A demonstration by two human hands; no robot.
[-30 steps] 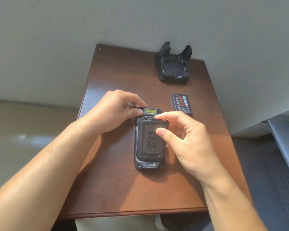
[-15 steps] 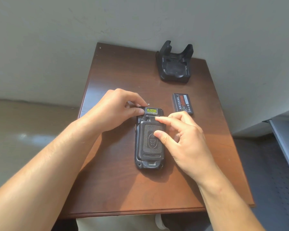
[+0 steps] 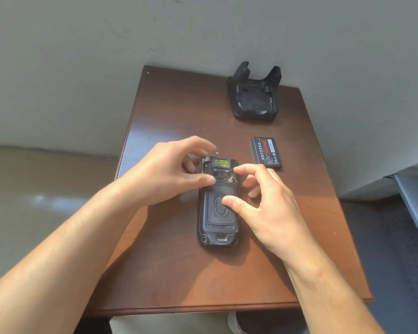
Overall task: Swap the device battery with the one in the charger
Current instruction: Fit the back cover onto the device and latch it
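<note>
Lying face-down between hands (image 3: 164,174) (image 3: 263,203): device (image 3: 217,213); battery (image 3: 266,152) beyond, apart.

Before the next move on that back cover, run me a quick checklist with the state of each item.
1. Device face down, flat on the table: ok.
2. Back cover seated on the device: ok, appears closed.
3. Latch locked: cannot tell.
4. Loose battery lying clear of both hands: ok.
5. Charger slot empty: ok, nothing visible inside.
6. Left hand and right hand on the device: ok, fingertips only, no firm grip.
</note>
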